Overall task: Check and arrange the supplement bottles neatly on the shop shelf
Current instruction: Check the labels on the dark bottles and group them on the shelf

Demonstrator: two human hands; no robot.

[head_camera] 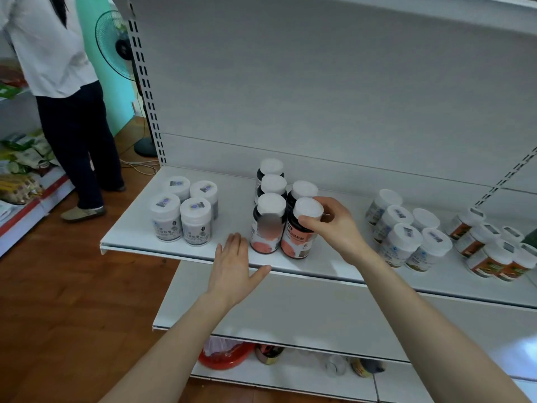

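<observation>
- A white shop shelf (139, 228) runs across the frame from nine to three o'clock. Its stock stands in separate clusters by product, apparently so that each kind reads as one block.
- A bystander (58, 82) in a white top stands at ten o'clock, beside a neighbouring display and apart from the work.
- Four white tubs (186, 213) sit in a tight square at nine o'clock of the middle cluster. White-capped bottles (406, 237) stand at its three o'clock, with orange-labelled bottles (491, 251) beyond them, looser and less square.
- The dark bottles (268, 225) form two short files at the shelf's middle, running from front to back, three in the left file and two in the right.
- The right hand (334, 225) comes in from four o'clock, fingers and thumb curled round the white cap of the front-right dark bottle (296, 242). This is probably to turn its label forward or square it with its neighbour.
- That bottle stands upright on the shelf near the front edge, touching or just beside the bottle at its nine o'clock.
- The left hand (232, 266) lies flat with straight fingers at the shelf's front lip, at seven o'clock of the cluster. It holds nothing and looks ready to steady the row.
</observation>
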